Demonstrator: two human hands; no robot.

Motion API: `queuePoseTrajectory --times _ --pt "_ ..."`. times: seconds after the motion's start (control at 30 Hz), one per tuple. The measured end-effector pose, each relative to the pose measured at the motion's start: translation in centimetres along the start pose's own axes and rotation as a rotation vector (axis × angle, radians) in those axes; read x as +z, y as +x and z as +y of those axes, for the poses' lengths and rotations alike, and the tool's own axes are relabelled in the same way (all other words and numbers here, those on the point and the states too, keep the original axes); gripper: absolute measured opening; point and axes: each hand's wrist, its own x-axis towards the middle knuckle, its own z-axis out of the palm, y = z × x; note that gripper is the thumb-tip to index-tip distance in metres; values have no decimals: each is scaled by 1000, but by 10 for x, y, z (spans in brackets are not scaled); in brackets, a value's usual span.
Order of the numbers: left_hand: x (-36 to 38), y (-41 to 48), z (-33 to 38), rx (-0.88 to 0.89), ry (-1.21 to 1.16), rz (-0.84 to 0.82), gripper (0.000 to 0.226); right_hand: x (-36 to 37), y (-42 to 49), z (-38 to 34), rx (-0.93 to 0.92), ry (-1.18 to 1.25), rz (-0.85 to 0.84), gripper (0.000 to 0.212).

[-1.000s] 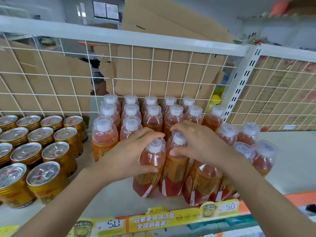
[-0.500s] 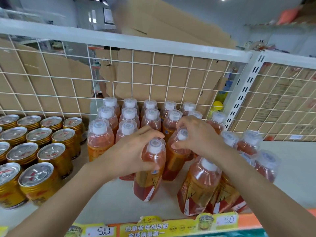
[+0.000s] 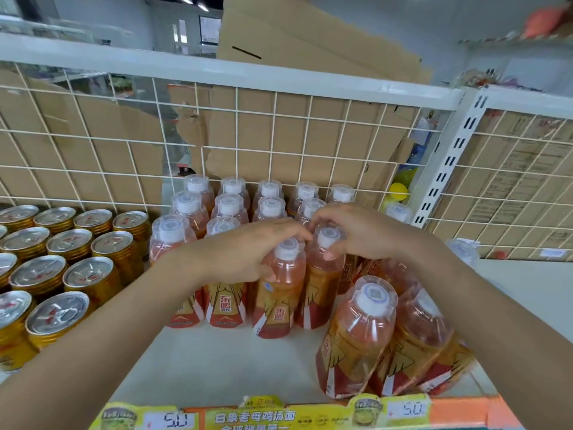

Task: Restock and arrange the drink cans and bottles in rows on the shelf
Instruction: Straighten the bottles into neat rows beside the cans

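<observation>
Shelf (image 3: 217,361) insp. Bottle block (image 3: 229,206) stands upright in rows. L hand (image 3: 245,252): fingers curled round neck of bottle A (image 3: 279,293), at block's front edge. R hand (image 3: 362,231): fingertips and thumb clasp cap end of bottle B (image 3: 322,283), touching A's right side, also at block front. Loose bottles (image 3: 359,336) front-right of block, leaning, unaligned. Cans (image 3: 62,252) left of block, in rows. Grid (image 3: 279,135) directly behind block.

White wire grid (image 3: 279,144), cardboard (image 3: 310,45) behind, ceiling lights (image 3: 193,3).
</observation>
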Motion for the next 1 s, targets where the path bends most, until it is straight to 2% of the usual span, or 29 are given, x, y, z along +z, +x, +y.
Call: queuePoseTrajectory --times 0.1,0.2,0.27,0.43,0.57,0.77,1.0 --pt "-10 1 -8 -31 103 6 69 -3 -3 6 -32 28 -33 47" --pt "-12 0 -9 -82 74 10 70 -4 -2 9 -53 48 -45 49" --pt "-8 1 -7 -121 81 60 71 -2 -2 10 -51 45 -30 52" --pt "2 5 -9 -115 153 194 58 10 -1 10 45 -20 3 60" --pt "2 7 -11 -164 143 181 59 11 -2 10 -17 42 20 54" --pt "3 8 -14 -166 178 172 62 12 -1 7 -210 107 -50 51" --pt "6 5 -15 -140 239 217 62 13 6 15 -178 89 -32 53"
